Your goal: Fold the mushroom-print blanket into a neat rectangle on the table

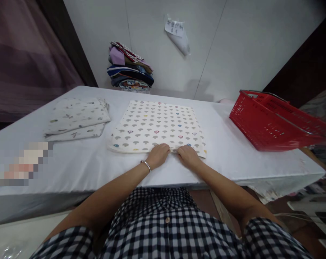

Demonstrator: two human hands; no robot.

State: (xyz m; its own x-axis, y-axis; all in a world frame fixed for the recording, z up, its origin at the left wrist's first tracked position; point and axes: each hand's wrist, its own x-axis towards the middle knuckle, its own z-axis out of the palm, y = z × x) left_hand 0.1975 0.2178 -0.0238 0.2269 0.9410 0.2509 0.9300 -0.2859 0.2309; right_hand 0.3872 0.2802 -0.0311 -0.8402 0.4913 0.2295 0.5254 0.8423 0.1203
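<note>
A cream cloth printed with small mushroom shapes (157, 124) lies folded flat in the middle of the white table (79, 169). My left hand (157, 155) and my right hand (188, 154) sit side by side at its near edge. Both have their fingers curled and pinched on the hem. A silver bracelet is on my left wrist.
A second folded cloth with grey prints (76, 118) lies to the left. A stack of folded garments (130, 68) stands against the back wall. A red plastic basket (273, 120) sits at the table's right end. A paper note (175, 27) hangs on the wall.
</note>
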